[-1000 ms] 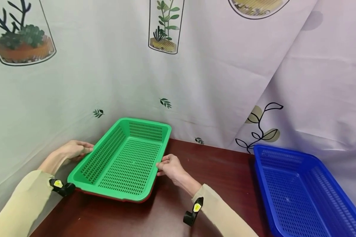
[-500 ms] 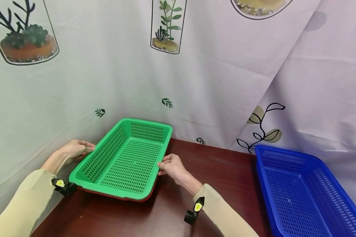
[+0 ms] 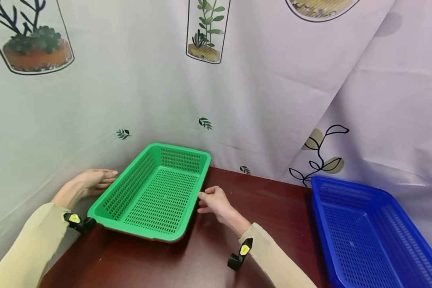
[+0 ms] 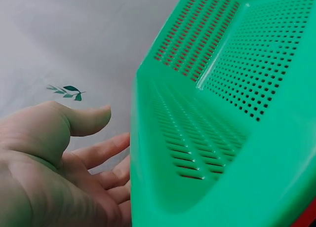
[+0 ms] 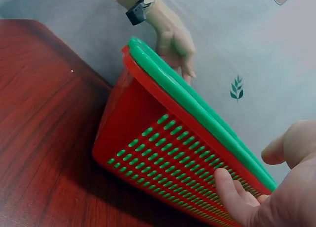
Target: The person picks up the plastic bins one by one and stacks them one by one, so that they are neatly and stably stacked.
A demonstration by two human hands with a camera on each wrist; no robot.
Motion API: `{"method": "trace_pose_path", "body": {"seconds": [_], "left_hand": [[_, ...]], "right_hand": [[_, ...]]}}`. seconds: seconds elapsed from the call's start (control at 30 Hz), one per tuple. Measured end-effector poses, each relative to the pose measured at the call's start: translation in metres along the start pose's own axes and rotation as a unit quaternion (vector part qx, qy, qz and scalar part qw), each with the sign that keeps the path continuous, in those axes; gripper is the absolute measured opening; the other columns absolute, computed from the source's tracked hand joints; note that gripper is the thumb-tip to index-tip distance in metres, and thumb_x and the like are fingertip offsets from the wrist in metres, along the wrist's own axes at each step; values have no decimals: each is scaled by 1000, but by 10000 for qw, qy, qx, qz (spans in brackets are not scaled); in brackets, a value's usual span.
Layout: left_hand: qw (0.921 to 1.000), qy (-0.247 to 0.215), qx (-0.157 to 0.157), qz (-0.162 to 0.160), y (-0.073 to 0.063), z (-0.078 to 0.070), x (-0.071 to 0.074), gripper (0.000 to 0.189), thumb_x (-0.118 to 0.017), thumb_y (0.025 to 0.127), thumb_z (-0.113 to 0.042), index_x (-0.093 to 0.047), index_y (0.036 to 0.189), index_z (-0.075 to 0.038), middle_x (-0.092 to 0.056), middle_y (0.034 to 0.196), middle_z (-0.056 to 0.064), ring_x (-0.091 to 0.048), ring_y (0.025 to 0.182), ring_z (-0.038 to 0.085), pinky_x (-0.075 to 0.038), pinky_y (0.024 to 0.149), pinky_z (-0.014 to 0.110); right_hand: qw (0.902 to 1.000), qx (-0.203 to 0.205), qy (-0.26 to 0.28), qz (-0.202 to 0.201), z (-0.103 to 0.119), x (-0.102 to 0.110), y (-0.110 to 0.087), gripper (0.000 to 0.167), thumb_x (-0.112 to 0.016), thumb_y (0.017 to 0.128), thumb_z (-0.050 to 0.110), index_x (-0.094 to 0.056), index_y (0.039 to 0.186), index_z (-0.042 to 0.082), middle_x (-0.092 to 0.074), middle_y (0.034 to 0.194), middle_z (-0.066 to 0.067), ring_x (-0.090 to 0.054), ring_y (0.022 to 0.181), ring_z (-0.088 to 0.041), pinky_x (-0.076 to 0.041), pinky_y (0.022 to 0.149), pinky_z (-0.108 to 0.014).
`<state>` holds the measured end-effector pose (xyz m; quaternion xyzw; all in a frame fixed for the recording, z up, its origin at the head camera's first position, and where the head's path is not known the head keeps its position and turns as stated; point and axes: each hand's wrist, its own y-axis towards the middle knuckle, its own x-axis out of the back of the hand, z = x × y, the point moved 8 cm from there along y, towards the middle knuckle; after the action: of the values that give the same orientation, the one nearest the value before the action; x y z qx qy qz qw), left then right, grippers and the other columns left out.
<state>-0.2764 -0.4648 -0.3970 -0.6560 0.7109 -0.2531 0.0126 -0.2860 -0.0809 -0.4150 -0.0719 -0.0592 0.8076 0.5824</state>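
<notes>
On the table (image 3: 268, 210) I can see from here an inner basket (image 3: 163, 196) nested in an outer basket (image 5: 140, 111) at left; a third basket (image 3: 358, 240) at right; a curtain (image 3: 259, 104) behind

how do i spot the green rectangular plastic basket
On the dark red table, between the left hand and right hand, sits the green basket. Its colour sets it apart from the red slotted plastic basket beneath and the blue slotted plastic basket.

a curtained corner: plant-printed cloth (image 3: 245, 96) behind a dark-red table (image 3: 270, 204)
</notes>
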Motion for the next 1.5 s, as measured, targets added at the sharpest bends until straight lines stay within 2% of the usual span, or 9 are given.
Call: {"method": "trace_pose_path", "body": {"seconds": [0.03, 0.1, 0.2, 0.27, 0.33, 0.4, 0.67, 1.1, 1.5], "left_hand": [[9999, -35, -42, 95, 1, -1, -2, 66, -40, 109, -27, -11, 154, 13, -20, 156, 34, -56, 118, 21, -48, 99, 38], [9996, -148, -137, 218, 3, -1, -4, 61, -36, 110, -22, -11, 154, 13, -19, 157, 33, -59, 111, 14, -49, 98, 36], [9984, -315, -286, 366, 6, -4, -7, 58, -34, 110, -16, -9, 153, 14, -41, 147, 26, -59, 97, 0, -51, 93, 32], [9972, -457, -372, 459, 7, -6, -10, 59, -36, 110, -14, -8, 153, 14, -54, 135, 12, -61, 95, -1, -52, 92, 31], [9964, -491, -441, 529, 8, -8, -12, 60, -38, 109, -13, -7, 153, 15, -59, 123, -1, -62, 97, 2, -52, 91, 31], [9962, -489, -477, 534, 8, -10, -14, 62, -41, 108, -12, -8, 153, 15, -62, 115, -5, -63, 98, 5, -52, 90, 32], [9974, -293, -505, 420, 9, -12, -18, 64, -48, 105, -7, -10, 150, 19, -68, 105, -5, -67, 91, 10, -55, 84, 32], [9973, 41, -578, 455, 12, -6, -18, 62, -43, 106, -7, -7, 146, 24, -61, 109, -2, -62, 90, 8, -54, 81, 30], [9967, -283, -623, 431, 11, -7, -25, 56, -41, 104, -1, -11, 142, 28, -65, 92, -2, -62, 76, 8, -54, 71, 25]], "right_hand": [[10000, -33, 46, 24, -1, 0, 0, 35, -62, 98, 5, -42, 121, -11, -53, 111, -24, -63, 100, -43, -60, 69, -40], [9998, -90, 128, 81, -3, 0, 1, 36, -61, 99, 5, -41, 124, -11, -53, 113, -24, -62, 101, -42, -60, 70, -40], [9997, -125, 170, 155, -6, -2, 2, 39, -61, 99, 6, -40, 127, -12, -53, 113, -23, -63, 98, -39, -60, 71, -40], [9995, -142, 221, 197, -7, -3, 2, 42, -61, 99, 6, -39, 129, -13, -53, 113, -23, -64, 95, -36, -60, 72, -41], [9993, -145, 262, 237, -7, -4, 2, 45, -61, 99, 6, -38, 132, -14, -53, 113, -23, -64, 91, -32, -60, 73, -41], [9990, -158, 312, 278, -7, -5, 2, 46, -61, 99, 6, -37, 132, -16, -53, 112, -22, -63, 88, -29, -60, 73, -42], [9985, -125, 437, 320, -6, -10, 3, 42, -62, 97, 2, -39, 128, -15, -55, 107, -21, -61, 84, -27, -60, 73, -42], [9979, -114, 565, 311, -8, -14, 3, 33, -60, 97, -3, -42, 121, -15, -51, 103, -19, -55, 78, -23, -60, 73, -40], [9984, -53, 508, 222, -8, -9, 3, 34, -60, 96, -3, -43, 122, -16, -51, 105, -18, -56, 78, -23, -60, 70, -38]]}}
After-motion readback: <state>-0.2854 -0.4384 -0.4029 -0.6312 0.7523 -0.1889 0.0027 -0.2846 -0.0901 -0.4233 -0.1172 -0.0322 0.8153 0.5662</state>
